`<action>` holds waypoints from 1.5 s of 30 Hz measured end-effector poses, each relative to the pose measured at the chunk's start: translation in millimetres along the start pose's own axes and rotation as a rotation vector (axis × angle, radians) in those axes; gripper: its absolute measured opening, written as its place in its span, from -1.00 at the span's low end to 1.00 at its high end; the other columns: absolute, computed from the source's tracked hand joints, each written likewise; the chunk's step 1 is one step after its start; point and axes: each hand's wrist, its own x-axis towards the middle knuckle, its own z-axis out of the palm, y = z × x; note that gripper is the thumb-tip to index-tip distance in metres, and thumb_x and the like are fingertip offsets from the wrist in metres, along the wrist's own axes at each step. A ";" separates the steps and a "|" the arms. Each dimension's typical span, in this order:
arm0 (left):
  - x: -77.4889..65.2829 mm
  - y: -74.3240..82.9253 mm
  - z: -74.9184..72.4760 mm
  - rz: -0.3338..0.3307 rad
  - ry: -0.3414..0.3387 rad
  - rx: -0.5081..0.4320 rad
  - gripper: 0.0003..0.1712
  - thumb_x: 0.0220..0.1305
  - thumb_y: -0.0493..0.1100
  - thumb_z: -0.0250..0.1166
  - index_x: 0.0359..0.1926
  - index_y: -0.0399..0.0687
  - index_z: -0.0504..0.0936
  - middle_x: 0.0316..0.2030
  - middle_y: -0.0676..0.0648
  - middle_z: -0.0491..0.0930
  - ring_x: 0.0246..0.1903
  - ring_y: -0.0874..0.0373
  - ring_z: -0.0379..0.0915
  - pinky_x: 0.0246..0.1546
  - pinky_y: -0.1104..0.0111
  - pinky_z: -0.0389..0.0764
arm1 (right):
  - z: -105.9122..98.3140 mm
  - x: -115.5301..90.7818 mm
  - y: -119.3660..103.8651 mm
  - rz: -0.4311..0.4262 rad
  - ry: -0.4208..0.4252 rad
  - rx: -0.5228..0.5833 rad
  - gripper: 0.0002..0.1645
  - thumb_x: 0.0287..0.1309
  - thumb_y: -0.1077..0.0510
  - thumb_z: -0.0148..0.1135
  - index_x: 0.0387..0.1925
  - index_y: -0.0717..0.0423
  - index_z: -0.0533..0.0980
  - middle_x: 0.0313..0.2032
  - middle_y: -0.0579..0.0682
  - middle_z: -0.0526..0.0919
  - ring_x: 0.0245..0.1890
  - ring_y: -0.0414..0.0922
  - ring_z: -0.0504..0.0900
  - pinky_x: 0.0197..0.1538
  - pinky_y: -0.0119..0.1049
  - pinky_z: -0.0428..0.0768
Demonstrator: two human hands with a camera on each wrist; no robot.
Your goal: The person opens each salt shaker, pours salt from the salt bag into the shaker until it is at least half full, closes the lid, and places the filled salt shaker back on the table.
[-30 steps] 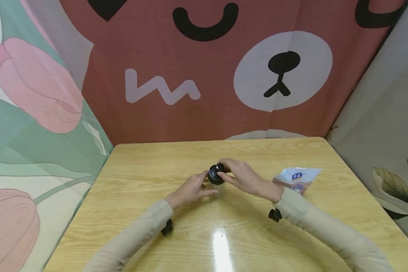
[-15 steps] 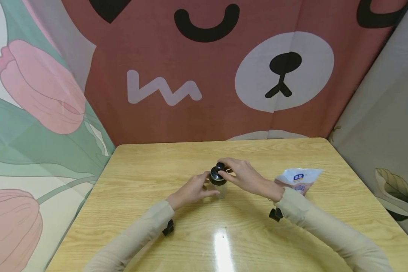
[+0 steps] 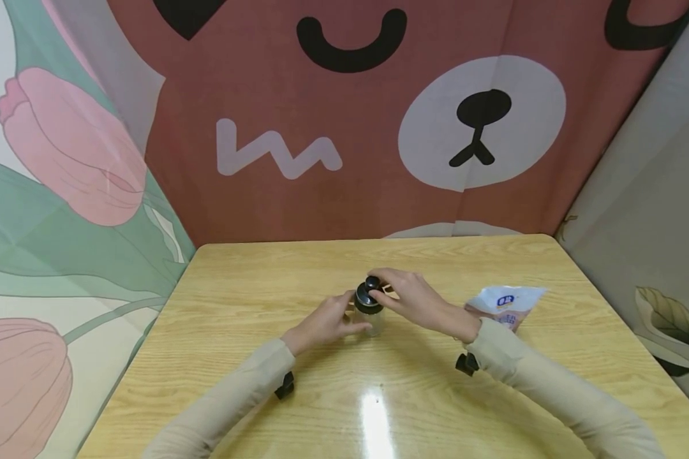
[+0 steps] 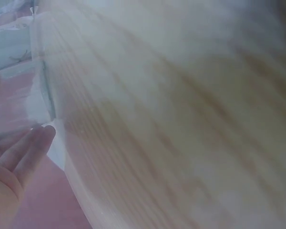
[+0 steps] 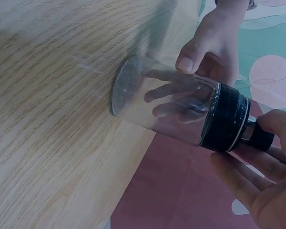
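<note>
1. Head view. The jar (image 3: pixel 376 320) stands upright near the middle of the desk (image 3: pixel 252 287), between my two hands. The fingers of my left hand (image 3: pixel 321 322) are partly curled about its wall, thumb on the near side. The fingers of my right hand (image 3: pixel 410 294) pinch the knob (image 3: pixel 372 282) on the lid (image 3: pixel 365 297). In my judgement, the left grip should be firm and low, and the right should work straight above the lid without tipping the jar. The desk has a glossy wood grain; a soft, crinkled bag (image 3: pixel 508 305) lies to the right.

2. Left wrist view. I see some left fingers, nearly straight, at the edge; the view is blurred, and I cannot tell from it what they touch.

3. Right wrist view. My right thumb and fingers close on the small, smooth knob. The jar is a clear cylinder, likely glass, with a black collar (image 5: pixel 224 114); my left fingers show through its wall. Such smooth surfaces may slip, so I should press evenly.
</note>
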 end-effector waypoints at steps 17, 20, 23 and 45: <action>0.3 0.3 -0.1 -0.030 0.001 0.014 -0.21 0.29 0.10 0.35 0.38 -0.16 0.27 0.20 -0.12 0.52 0.07 0.09 0.56 -0.06 0.46 0.60 | -3.5 -3.1 1.0 0.005 0.014 -0.016 -0.57 0.34 0.14 0.27 0.15 0.28 0.49 -0.03 0.16 0.67 -0.16 -0.05 0.73 -0.24 -0.17 0.72; 0.5 0.3 0.2 -0.035 -0.003 -0.001 -0.19 0.30 0.11 0.34 0.40 -0.15 0.26 0.20 -0.11 0.52 0.08 0.09 0.55 -0.05 0.43 0.61 | -4.1 -3.9 0.8 0.009 0.014 -0.014 -0.57 0.35 0.13 0.27 0.15 0.27 0.49 -0.03 0.15 0.67 -0.16 -0.06 0.72 -0.23 -0.17 0.72; 0.5 0.4 0.3 -0.040 -0.007 -0.005 -0.19 0.29 0.10 0.35 0.40 -0.15 0.26 0.19 -0.10 0.53 0.08 0.10 0.55 -0.04 0.42 0.61 | -3.9 -4.4 1.3 0.009 0.015 -0.016 -0.56 0.35 0.13 0.26 0.15 0.27 0.49 -0.02 0.15 0.67 -0.16 -0.06 0.72 -0.23 -0.17 0.72; -2.0 0.1 0.3 -0.041 0.000 0.010 -0.18 0.30 0.10 0.35 0.40 -0.18 0.24 0.19 -0.19 0.51 0.02 0.02 0.59 -0.12 0.41 0.65 | -8.2 -12.8 1.0 -0.014 0.040 -0.046 -0.55 0.32 0.10 0.30 0.14 0.24 0.51 -0.03 0.10 0.69 -0.20 -0.13 0.72 -0.21 -0.26 0.71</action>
